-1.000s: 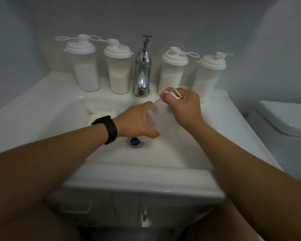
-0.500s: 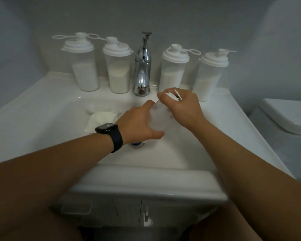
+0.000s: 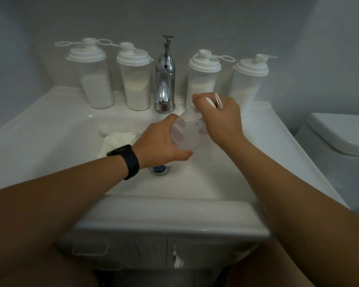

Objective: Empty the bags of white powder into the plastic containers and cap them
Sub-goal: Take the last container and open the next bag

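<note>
My left hand (image 3: 160, 141) grips a clear, empty-looking plastic container (image 3: 187, 135), held tilted above the sink basin. My right hand (image 3: 220, 119) curls over its top and pinches a white lid (image 3: 217, 100), whose strap loop pokes out between the fingers. Most of the lid is hidden by the hand. A bag of white powder (image 3: 118, 139) lies in the basin left of my left wrist. Along the back ledge stand several capped containers part-filled with white powder: two on the left (image 3: 93, 79) (image 3: 136, 79) and two on the right (image 3: 201, 79) (image 3: 247, 85).
A chrome faucet (image 3: 165, 79) rises between the two pairs of containers. The drain with a blue stopper (image 3: 159, 169) sits just below my left hand. The white sink rim (image 3: 174, 216) runs across the front. A toilet (image 3: 340, 137) stands to the right.
Both hands have stayed on the container and lid over the basin. The container has tipped so more of its clear wall shows between the hands.
</note>
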Available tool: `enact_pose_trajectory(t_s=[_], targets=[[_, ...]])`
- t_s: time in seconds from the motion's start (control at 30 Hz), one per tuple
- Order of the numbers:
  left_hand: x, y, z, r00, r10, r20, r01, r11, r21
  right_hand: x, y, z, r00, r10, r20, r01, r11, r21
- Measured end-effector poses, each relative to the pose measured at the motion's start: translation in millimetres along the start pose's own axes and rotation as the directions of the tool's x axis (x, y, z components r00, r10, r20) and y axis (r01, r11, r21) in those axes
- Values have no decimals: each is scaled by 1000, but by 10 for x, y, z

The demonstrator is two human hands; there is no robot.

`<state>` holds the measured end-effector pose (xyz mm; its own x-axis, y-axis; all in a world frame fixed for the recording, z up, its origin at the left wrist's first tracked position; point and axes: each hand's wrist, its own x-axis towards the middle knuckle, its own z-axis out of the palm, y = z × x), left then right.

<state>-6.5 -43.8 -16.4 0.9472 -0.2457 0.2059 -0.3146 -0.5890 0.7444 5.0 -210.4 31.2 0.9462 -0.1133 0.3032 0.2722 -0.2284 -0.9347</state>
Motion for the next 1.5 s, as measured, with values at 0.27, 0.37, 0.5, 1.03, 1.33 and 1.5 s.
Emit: enact_pose_trajectory(t_s=[0.27,0.37,0.5,1.03,1.33,1.5], targets=[[90,-195,-132,997,28,72,-27,1000,-12,46,10,-101,955,282,93,-297,908,296],[137,-207,-151,993,6,119,2,998,-67,114,-9,-223,949,294,113,-315,883,348],[160,-221,-92,984,-10,176,23,997,-67,191,-2,-375,997,45,-68,-55,988,-147],[108,-425,-1,922,-155,355,190,980,-65,322,580,-758,937,65,-344,-328,501,-801],[40,-336,-449,922,-185,341,185,982,34,36,373,-416,993,25,-116,-118,286,-951],[42,-377,-713,983,-185,-7,185,979,88,-77,385,-223,999,43,26,12,290,-957]])
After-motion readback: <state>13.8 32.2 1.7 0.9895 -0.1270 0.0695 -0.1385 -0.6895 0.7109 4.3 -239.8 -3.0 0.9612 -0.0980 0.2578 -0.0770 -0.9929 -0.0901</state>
